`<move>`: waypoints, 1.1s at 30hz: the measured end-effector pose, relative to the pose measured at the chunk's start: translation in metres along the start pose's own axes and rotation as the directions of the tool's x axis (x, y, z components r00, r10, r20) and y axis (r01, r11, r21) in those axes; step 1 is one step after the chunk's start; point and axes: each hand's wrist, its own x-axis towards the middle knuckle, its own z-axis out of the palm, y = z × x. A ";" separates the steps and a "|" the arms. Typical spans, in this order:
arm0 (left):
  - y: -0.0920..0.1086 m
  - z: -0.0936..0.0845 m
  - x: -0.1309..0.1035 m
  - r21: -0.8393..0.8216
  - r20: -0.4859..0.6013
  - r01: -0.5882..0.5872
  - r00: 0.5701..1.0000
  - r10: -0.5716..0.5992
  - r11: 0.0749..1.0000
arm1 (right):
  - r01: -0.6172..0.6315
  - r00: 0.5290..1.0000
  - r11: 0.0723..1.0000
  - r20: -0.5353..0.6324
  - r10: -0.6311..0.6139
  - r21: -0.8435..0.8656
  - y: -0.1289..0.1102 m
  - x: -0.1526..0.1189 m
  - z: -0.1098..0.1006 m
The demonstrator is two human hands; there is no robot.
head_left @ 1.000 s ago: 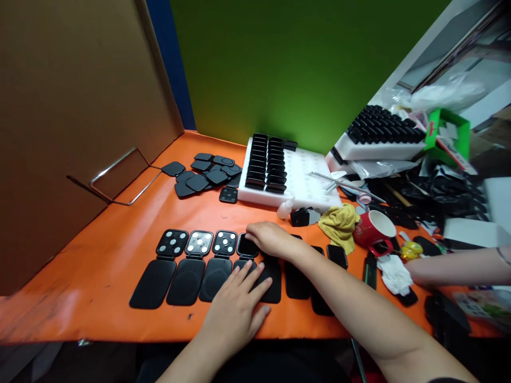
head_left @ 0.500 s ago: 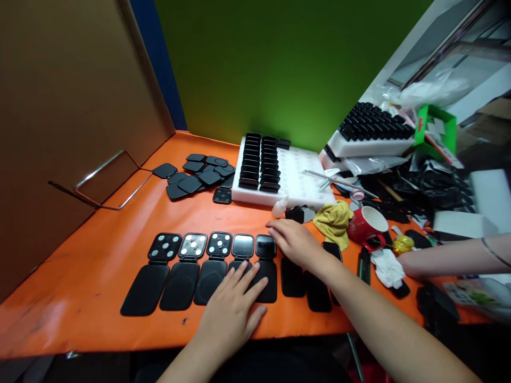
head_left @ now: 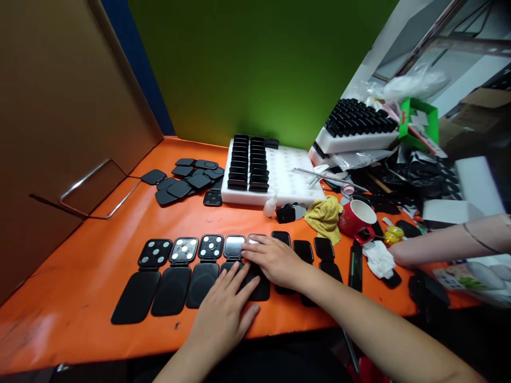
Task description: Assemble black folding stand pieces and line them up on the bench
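Observation:
A row of black two-part hinged pads lies unfolded on the orange table. My left hand [head_left: 224, 300] rests palm down with spread fingers on the lower part of the fourth pad [head_left: 228, 266]. My right hand [head_left: 276, 260] lies flat over the fifth pad [head_left: 259, 287], its fingertips at the right edge of the fourth pad's glossy square [head_left: 234, 246]. The fifth pad's upper square is mostly hidden under those fingers. To the left, three pads show round pale dots on their upper squares, such as the dotted square [head_left: 155, 253]. Neither hand grips anything visible.
A white foam tray [head_left: 287, 183] with black upright pieces stands at the back, beside a pile of loose black pads [head_left: 187, 183]. Rightward are a small bottle [head_left: 270, 206], yellow cloth [head_left: 324, 215], red mug [head_left: 356, 218] and another person's arm [head_left: 447, 242]. A wire frame [head_left: 107, 217] sits left.
My right hand has moved left and nearer to me, from the fifth square's upper right corner to over that square. My left hand stays on the fourth pad. The view has shifted slightly right.

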 end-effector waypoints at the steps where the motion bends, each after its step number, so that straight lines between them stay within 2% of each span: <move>1: 0.000 0.000 0.000 -0.002 -0.002 0.003 1.000 -0.003 1.000 | 0.022 0.999 0.999 0.035 -0.021 -0.027 -0.001 0.005 0.003; 4: 0.000 0.001 0.000 -0.013 -0.001 -0.006 1.000 0.006 1.000 | 0.051 0.991 0.996 0.126 -0.041 -0.075 -0.001 0.016 0.009; 6: -0.001 0.001 0.000 -0.012 0.000 -0.014 1.000 0.014 1.000 | 0.055 0.988 0.995 0.149 -0.043 -0.082 -0.003 0.021 0.010; 8: -0.002 0.003 0.000 0.000 -0.009 -0.023 1.000 0.023 1.000 | 0.030 0.993 0.997 0.118 -0.021 -0.068 -0.005 0.023 0.009; 11: -0.004 0.005 0.000 0.028 -0.033 -0.032 0.999 0.032 0.999 | -0.093 0.996 0.995 -0.018 0.093 -0.038 -0.002 0.014 0.004; 13: -0.004 0.006 -0.001 0.044 -0.049 -0.040 0.998 0.042 0.998 | -0.264 0.958 0.963 -0.125 0.256 -0.048 0.012 0.002 -0.003; 15: -0.004 0.006 -0.001 0.057 -0.058 -0.045 0.997 0.048 0.997 | -0.437 0.885 0.896 -0.211 0.415 -0.071 0.034 -0.011 -0.012; 18: -0.004 0.004 -0.001 0.065 -0.062 -0.036 0.997 0.040 0.997 | -0.546 0.820 0.831 -0.267 0.506 -0.105 0.070 -0.023 -0.026; 20: -0.004 0.004 -0.002 0.058 -0.075 -0.030 0.997 0.034 0.998 | -0.569 0.807 0.813 -0.274 0.523 -0.125 0.088 -0.025 -0.031; 23: -0.003 0.005 -0.004 0.028 -0.128 -0.013 0.992 0.017 1.000 | -0.564 0.814 0.813 -0.263 0.517 -0.147 0.099 -0.022 -0.035; 28: -0.005 0.002 -0.011 -0.017 -0.218 -0.009 0.976 0.005 1.000 | -0.538 0.831 0.830 -0.259 0.492 -0.148 0.101 -0.017 -0.034; 33: -0.020 -0.009 -0.021 0.001 -0.241 -0.014 0.970 0.014 1.000 | -0.523 0.829 0.846 -0.292 0.477 -0.102 0.102 -0.022 -0.038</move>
